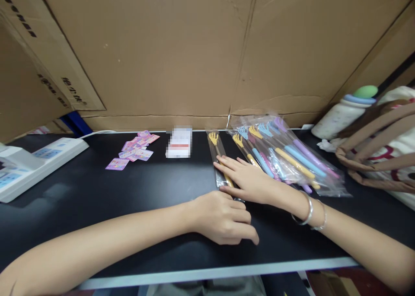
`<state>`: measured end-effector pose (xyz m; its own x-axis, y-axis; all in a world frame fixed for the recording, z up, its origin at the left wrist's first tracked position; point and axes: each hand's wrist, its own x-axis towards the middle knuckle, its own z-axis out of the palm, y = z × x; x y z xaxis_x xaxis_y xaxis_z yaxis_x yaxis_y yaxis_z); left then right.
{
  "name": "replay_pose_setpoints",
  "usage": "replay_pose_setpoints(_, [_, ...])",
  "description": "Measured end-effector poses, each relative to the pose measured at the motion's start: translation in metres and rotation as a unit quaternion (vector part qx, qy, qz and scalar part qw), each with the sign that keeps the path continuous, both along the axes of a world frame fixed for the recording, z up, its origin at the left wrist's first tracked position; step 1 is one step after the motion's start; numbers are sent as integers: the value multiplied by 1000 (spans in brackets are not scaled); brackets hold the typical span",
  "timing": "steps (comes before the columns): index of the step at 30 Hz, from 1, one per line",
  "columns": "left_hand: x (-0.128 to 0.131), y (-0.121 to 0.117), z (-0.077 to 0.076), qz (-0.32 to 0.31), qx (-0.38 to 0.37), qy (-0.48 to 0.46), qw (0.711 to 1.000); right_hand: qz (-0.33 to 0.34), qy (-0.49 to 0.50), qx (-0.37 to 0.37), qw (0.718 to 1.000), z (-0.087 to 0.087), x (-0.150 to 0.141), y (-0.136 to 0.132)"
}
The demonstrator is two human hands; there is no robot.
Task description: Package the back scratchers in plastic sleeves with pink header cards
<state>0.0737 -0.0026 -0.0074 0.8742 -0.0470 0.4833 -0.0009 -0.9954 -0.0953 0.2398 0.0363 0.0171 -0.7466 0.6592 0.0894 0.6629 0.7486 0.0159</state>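
A yellow back scratcher [213, 138] in a clear plastic sleeve lies on the black table. My right hand [249, 179] rests flat across its handle, with the fingers stretched out and slightly apart. Below it, my left hand [223, 218] is curled at the lower end of the sleeve, its thumb out of sight. What those curled fingers hold, if anything, is hidden. Right of the scratcher is a pile of bagged back scratchers [292, 155] in purple, blue, yellow and pink.
Small pink and purple cards [132, 150] lie scattered at the left, near a blurred white stack [179, 142]. A white power strip [48, 157] sits at far left. A white bottle [342, 114] and a bag with brown straps [382, 149] stand right. Cardboard [168, 54] walls the back.
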Motion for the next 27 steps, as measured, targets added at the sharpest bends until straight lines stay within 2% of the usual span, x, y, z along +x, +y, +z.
replay_pose_setpoints(5, [0,-1,3,4,-5,-24,1000,-5,-38,32,999,10,15,3])
replay_pose_setpoints(10, [-1,-2,4,9,-5,-20,1000,-25,-81,30,996,17,30,9])
replay_pose_setpoints(17, [-1,-2,5,11,9,-13,1000,-55,-97,34,993,25,29,6])
replay_pose_setpoints(20, [-1,-4,9,3,57,-25,998,-46,-85,81,992,30,22,6])
replay_pose_setpoints(24, [0,-8,16,-36,167,-79,982,-45,-27,164,985,33,9,6])
replay_pose_setpoints(27, [-3,-8,21,-50,232,-69,969,-14,32,177,984,26,-1,1])
